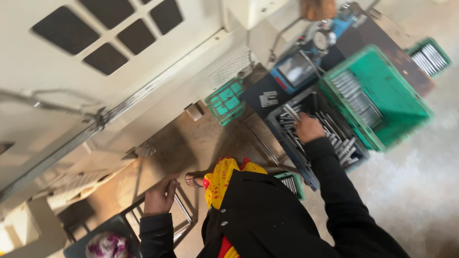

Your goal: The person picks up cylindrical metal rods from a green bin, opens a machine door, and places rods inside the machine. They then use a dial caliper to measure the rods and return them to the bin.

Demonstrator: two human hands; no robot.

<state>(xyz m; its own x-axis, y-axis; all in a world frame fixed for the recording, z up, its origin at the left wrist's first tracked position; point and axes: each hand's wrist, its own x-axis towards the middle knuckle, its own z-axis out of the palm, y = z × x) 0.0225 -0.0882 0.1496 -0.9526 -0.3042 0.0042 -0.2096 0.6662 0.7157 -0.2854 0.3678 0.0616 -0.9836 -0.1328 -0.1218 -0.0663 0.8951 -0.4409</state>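
- In the head view, we see our right hand [308,128] right of the frame's centre, reaching into a dark crate [313,138] full of grey metal bars [334,136]; the fingers curl down among the bars and touch them, but we cannot tell whether they grip one.
- Our left hand [160,193] sits in the lower left of the frame, fingers bent and resting on a metal frame [184,210], holding nothing we can make out.
- Just to the right of the dark crate stands a green crate [382,102] with a row of the same bars along its upper wall.
- A second, smaller green crate [429,56] with bars lies in the upper right corner.
- Above the dark crate we see a blue machine [301,67] on a dark bench [377,40].
- A large cream machine housing [95,71] fills the upper left.
- A sandalled foot [193,180] shows on the floor near bottom centre.
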